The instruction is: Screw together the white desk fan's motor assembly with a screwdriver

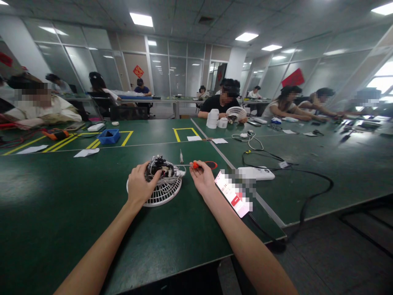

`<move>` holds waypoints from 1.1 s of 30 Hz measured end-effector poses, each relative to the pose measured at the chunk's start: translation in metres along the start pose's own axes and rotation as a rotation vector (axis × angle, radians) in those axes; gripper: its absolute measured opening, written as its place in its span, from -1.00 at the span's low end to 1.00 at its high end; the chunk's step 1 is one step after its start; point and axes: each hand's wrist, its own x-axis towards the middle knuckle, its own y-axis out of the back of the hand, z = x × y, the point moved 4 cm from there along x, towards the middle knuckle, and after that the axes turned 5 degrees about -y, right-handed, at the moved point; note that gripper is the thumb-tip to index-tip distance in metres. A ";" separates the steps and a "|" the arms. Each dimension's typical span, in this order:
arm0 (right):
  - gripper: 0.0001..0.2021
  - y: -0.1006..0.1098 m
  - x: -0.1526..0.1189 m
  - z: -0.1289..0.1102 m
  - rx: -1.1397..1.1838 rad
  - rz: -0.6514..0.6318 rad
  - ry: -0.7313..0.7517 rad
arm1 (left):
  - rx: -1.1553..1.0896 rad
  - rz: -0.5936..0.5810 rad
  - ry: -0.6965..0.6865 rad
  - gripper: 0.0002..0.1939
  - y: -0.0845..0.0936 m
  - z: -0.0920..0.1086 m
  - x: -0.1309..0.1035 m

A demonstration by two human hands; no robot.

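A small fan (162, 192) lies with its white round grille down on the green table, its dark motor parts and white wires uncovered on top. My left hand (141, 182) is wrapped round the left side of the motor part (159, 166). In my right hand (202, 178) is a screwdriver (195, 165) with a red-orange handle. Its thin shaft points left, level, toward the motor part; whether the tip touches anything I cannot tell. Just behind stands a small pointed tool or bit (181, 156). An orange-rimmed dark oval (211, 165) lies beyond my right fingers.
A lit phone (233, 196) lies beside my right forearm, near a white case-like object (260, 173). Black cable (328, 184) runs over the table to the right. Further off are a blue bin (109, 137), white fan parts (212, 119) and a person (225, 98) holding another fan.
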 end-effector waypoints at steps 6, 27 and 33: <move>-0.74 0.005 0.004 0.004 -0.066 0.045 0.026 | 0.003 0.013 -0.005 -0.39 -0.001 0.000 0.000; -0.83 -0.001 -0.002 -0.009 -0.106 0.015 0.066 | -0.002 -0.001 0.007 -0.43 -0.001 0.000 -0.001; -0.83 -0.001 -0.003 -0.006 -0.053 -0.004 0.042 | -0.002 0.010 -0.001 -0.42 -0.003 -0.002 -0.001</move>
